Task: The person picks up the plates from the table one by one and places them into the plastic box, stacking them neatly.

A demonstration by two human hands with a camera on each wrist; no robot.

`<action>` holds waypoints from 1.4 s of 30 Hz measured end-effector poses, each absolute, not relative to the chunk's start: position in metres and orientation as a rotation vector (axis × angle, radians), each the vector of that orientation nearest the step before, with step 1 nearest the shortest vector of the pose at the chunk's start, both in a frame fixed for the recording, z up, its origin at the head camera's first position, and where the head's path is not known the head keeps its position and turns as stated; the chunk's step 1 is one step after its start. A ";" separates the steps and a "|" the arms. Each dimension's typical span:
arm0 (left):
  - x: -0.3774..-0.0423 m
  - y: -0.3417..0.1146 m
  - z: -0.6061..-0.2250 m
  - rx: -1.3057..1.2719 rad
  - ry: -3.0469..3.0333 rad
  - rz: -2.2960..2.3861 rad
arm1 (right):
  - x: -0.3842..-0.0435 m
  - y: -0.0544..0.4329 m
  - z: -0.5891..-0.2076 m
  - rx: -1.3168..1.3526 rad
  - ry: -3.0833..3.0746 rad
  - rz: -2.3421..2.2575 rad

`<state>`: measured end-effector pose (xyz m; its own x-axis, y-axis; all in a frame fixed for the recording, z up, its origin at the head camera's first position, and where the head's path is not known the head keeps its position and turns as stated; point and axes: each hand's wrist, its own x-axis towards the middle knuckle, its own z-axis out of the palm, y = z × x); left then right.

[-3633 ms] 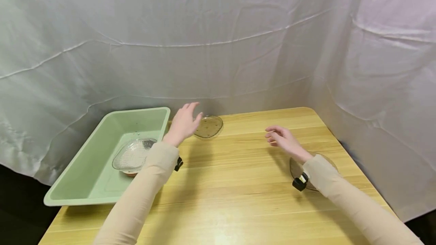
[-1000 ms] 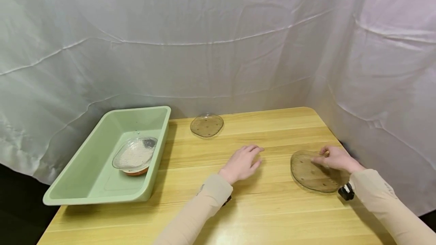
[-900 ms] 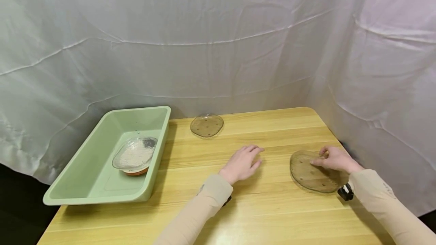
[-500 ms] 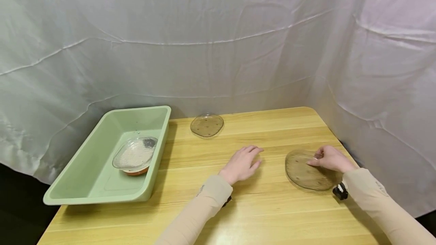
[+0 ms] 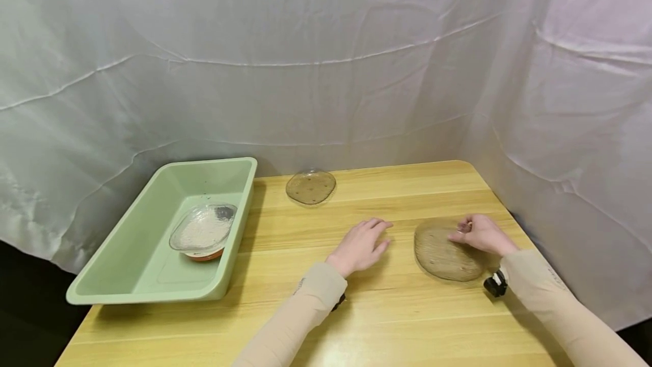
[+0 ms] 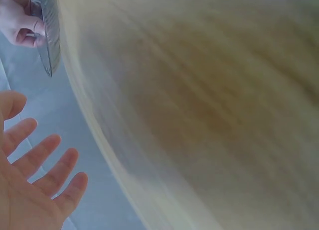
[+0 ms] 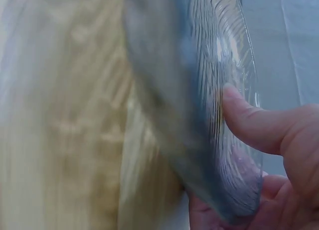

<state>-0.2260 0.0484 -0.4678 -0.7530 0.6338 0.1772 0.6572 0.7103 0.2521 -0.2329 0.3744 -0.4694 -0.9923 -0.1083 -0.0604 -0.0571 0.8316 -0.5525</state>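
A ribbed oval glass plate (image 5: 447,252) sits near the wooden table's (image 5: 387,310) right edge, long axis angled front-to-back; the right hand (image 5: 480,234) pinches its far rim, thumb on top, lifting it, while the left hand (image 5: 360,245) rests flat, fingers spread, just beside

light: bright, even, soft, from above | shadows: faint, beside tub (image 5: 153,242) and sleeves | glare: pale sheen on table (image 5: 356,321) near edge | head view: sharp, slight edge bowing | wrist views: heavily blurred, streaked wood grain, washed-out
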 end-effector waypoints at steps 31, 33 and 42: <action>-0.234 0.019 -0.468 -0.769 -2.871 -0.813 | -0.243 0.304 -0.497 0.129 2.292 -1.807; -0.234 0.015 -0.467 -0.736 -2.881 -0.845 | -0.243 0.300 -0.498 0.113 2.284 -1.819; -0.236 0.002 -0.467 -0.655 -2.875 -0.958 | -0.244 0.284 -0.498 0.093 2.377 -1.723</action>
<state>-0.2363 0.0016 -0.4671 -0.9098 0.3792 0.1688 0.4046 0.7197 0.5642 -0.2442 0.2843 -0.4977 -0.9773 -0.0684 -0.2007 0.1694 0.3173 -0.9331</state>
